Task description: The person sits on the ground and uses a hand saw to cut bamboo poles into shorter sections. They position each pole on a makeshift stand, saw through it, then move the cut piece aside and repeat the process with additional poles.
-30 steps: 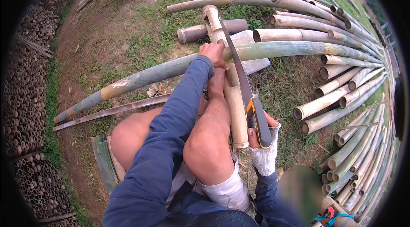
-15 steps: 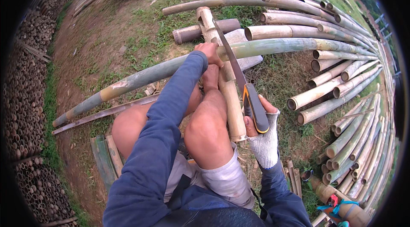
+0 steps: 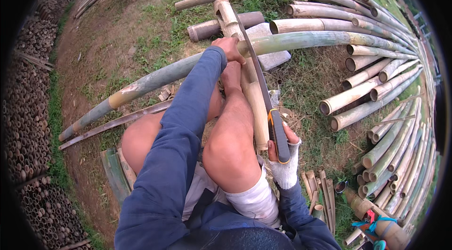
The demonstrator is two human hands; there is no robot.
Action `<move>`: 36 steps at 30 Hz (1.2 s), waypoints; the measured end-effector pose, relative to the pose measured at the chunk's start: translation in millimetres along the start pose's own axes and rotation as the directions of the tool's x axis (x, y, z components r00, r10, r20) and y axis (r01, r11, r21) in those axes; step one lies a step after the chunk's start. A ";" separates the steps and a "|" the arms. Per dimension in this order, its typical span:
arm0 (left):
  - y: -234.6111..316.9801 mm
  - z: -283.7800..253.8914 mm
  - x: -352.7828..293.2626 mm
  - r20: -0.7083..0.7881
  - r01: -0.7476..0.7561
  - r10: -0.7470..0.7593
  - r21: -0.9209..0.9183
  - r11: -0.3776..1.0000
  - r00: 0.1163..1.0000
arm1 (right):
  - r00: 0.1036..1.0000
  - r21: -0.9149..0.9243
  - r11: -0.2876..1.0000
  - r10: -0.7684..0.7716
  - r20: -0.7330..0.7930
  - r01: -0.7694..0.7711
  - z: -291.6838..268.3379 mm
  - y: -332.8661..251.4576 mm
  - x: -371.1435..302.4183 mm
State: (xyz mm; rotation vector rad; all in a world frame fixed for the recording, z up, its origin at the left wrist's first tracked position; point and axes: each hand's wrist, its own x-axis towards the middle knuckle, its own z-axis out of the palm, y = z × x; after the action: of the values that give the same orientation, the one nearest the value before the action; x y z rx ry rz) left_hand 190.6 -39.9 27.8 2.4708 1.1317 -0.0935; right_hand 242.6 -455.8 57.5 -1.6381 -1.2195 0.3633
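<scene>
A long green bamboo pole [image 3: 155,79] lies crosswise over a notched bamboo support [image 3: 256,108] between my legs. My bare left hand [image 3: 229,49] is closed on top of the pole, just left of the saw blade. In my right hand [image 3: 285,158], which wears a white fingerless glove, is the black and orange handle of a hand saw [image 3: 261,76]. Its long dark blade reaches away from me and crosses the pole close to my left fingers. Whether the teeth have cut into the bamboo cannot be made out.
Cut bamboo poles [image 3: 348,94] fan out on the right, with more stacked [image 3: 393,151] nearer. A short thick bamboo piece [image 3: 202,31] and a pale stone block [image 3: 275,59] lie by the support. Bamboo split strips [image 3: 325,193] stand near my right forearm. Piled bamboo [image 3: 28,132] lines the left.
My right hand has drawn the saw back toward my body, and the handle has turned more in line with the support. My left hand keeps its hold on the pole. The view has shifted slightly.
</scene>
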 end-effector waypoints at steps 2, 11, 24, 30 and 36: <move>1.3 1.0 -1.8 0.005 -0.008 0.008 0.015 1.000 1.000 | 0.997 -0.012 0.997 -0.077 -0.018 0.077 -1.9 0.7 0.3; 6.7 3.0 -9.8 -0.015 0.002 -0.001 0.029 1.000 1.000 | 1.000 0.043 0.999 -0.002 -0.010 0.003 -15.9 -8.4 2.5; 10.9 12.6 -7.7 -0.139 -0.014 0.019 0.041 0.999 0.990 | 0.999 0.054 0.998 -0.039 -0.021 0.040 11.5 55.6 -26.9; 12.7 16.4 -15.7 -0.177 -0.006 0.018 0.070 0.997 0.984 | 0.996 0.264 0.961 0.072 0.048 -0.083 -10.2 31.8 -36.8; 14.4 15.3 -8.0 -0.159 0.051 -0.036 0.095 0.994 0.987 | 0.955 0.346 0.892 0.257 0.146 -0.293 -20.0 6.9 -23.7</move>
State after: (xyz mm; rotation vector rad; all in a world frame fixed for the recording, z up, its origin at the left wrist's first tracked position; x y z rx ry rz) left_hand 197.6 -60.1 20.7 2.5783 1.2750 0.0341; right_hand 250.2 -486.3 53.1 -1.4776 -0.9192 0.8083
